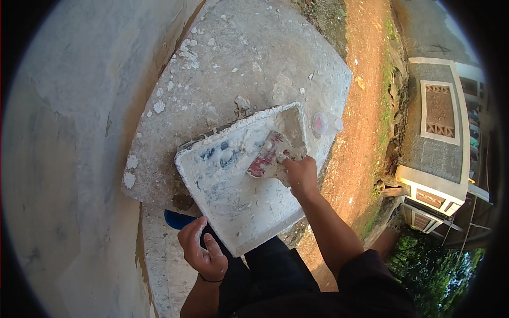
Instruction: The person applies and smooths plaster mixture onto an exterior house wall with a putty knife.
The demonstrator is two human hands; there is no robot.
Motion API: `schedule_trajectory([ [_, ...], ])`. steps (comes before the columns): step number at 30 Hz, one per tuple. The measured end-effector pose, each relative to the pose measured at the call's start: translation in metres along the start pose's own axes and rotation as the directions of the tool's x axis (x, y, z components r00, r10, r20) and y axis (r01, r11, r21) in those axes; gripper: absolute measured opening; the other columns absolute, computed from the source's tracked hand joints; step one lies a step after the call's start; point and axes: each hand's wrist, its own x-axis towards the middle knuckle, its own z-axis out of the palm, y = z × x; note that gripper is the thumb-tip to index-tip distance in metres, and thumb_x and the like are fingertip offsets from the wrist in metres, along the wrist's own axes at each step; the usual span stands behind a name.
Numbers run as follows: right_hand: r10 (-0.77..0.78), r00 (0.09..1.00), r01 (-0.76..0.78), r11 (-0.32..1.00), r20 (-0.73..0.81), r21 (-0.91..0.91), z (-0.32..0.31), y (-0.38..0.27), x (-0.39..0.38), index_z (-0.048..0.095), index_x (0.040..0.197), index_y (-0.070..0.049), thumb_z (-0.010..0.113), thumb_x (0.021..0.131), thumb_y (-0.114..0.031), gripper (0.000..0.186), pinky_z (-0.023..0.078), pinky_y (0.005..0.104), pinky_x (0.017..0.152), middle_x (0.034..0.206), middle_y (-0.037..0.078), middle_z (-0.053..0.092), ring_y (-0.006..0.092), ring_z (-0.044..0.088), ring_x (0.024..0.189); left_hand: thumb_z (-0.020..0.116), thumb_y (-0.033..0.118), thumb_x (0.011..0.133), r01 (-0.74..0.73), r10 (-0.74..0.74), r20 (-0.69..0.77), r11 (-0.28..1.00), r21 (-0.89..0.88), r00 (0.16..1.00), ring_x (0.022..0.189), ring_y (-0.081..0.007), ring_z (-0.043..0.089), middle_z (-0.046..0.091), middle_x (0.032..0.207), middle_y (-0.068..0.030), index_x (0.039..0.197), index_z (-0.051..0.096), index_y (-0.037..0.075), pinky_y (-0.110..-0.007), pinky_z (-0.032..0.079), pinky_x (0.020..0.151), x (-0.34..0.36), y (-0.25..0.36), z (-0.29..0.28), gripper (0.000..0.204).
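Note:
My right hand [302, 177] is closed round a wide putty knife [269, 153], its blade smeared white and dull red. The blade lies over a rectangular tray [241, 245] coated with white paste, with dark patches showing through at its left. Beside the tray's near left edge is my left hand [203, 249], its whitened fingers bent and the thumb apart. It holds nothing that shows; whether a fingertip touches the rim I cannot tell.
The tray rests on a spattered concrete slab [233, 58]. A clear plastic cup [326, 124] stands by its far right corner, and a blue curved object [177, 219] lies near my left hand. A plastered wall [63, 159] rises at left; a dirt path [366, 79] runs at right.

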Motion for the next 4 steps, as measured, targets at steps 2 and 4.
schedule_trajectory([
  [2,-0.244,0.956,0.222,0.965,0.164,0.142,-0.003,0.0,0.001,0.061,0.081,0.007,0.062,0.068,-0.009,0.021,0.049,0.0365,0.059,0.068,0.019,0.064,0.0277,0.063,0.061,0.043,-0.001,0.083,-0.001,0.001,0.032,1.0,0.006,0.999,0.099,-0.0276,0.053,0.055,0.109,-0.0185,0.112,0.05,-0.008,-0.037,0.04,0.09,0.002,-0.003,-0.002,0.031],
  [4,0.075,0.991,-0.112,0.926,0.113,0.362,0.012,-0.023,-0.006,0.058,0.09,0.014,0.062,0.07,-0.002,0.026,0.045,0.0329,0.043,0.073,0.014,0.062,0.0214,0.061,0.054,0.043,0.0,0.083,0.008,-0.007,0.023,1.0,-0.027,1.0,0.101,-0.0279,0.053,0.054,0.111,-0.0186,0.113,0.05,-0.007,-0.038,0.039,0.091,0.005,-0.006,-0.004,0.031],
])
